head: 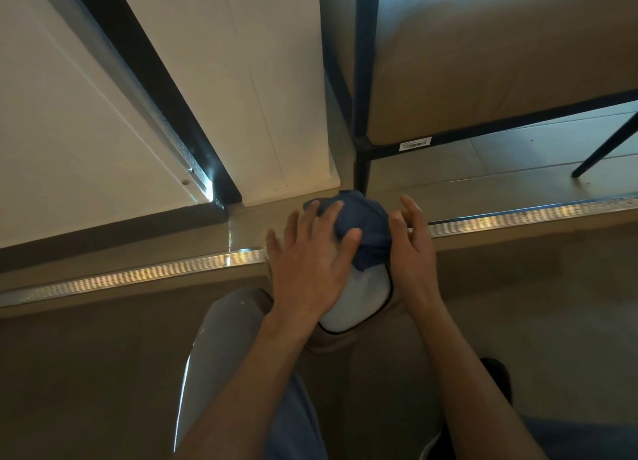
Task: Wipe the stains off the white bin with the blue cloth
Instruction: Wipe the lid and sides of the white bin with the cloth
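The white bin (362, 297) is standing on the floor right below you, between your forearms, just this side of the metal threshold strip (138, 276), so you are looking straight down on its rounded top. The blue cloth (362, 232) is lying bunched over the far part of that top, covering most of it and leaving the near pale surface bare; any stains there are too faint to make out.

Your left hand (310, 263) is lying flat across the bin with fingers spread, the fingertips reaching onto the cloth's near edge and the thumb pressing into its folds. That looks like a steadying hold, keeping the bin from sliding while also pinning the cloth. Your right hand (411, 242) is standing edge-on beside the cloth, fingers straight and loosely together, touching or nearly touching its right side; whether it is pressing is unclear. It seems to be cupping the cloth inward.

Beyond the strip, a white cabinet door (241, 80) and a dark-framed chair (483, 62) are crowding the space.
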The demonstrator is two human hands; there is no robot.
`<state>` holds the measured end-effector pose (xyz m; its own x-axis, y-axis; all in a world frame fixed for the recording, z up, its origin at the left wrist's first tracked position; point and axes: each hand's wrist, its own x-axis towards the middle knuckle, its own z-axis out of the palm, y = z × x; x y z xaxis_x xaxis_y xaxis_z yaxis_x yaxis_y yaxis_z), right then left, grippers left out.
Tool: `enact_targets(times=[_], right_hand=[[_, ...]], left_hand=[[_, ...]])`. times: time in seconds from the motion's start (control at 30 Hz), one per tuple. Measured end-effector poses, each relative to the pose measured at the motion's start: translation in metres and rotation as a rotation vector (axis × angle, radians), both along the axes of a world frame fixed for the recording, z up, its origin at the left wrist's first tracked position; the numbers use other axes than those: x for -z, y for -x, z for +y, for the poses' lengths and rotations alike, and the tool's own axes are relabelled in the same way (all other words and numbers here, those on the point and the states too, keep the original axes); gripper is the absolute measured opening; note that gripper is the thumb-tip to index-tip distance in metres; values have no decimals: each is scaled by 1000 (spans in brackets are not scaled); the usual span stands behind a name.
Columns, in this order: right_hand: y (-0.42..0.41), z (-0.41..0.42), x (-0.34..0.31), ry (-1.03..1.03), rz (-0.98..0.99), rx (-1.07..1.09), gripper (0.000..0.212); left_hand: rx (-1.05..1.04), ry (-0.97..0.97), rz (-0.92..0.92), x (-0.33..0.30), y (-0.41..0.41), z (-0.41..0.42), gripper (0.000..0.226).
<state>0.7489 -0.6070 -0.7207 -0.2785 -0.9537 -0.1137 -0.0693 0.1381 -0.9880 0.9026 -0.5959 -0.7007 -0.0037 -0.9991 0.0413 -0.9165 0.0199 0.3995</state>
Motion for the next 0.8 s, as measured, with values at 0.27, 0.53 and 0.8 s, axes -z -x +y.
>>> enact_targets(times=[0.27, 0.53, 0.8], right_hand=[[-43, -27, -29, 212, 804, -342, 38], [-35, -49, -19, -52, 759, -371, 38], [-39, -47, -12, -121, 743, -208, 45]], left_hand=[[-201, 115, 231, 24, -23, 7, 45], [-287, 211, 317, 30, -18, 6, 41], [-321, 232, 354, 32, -17, 4, 42]])
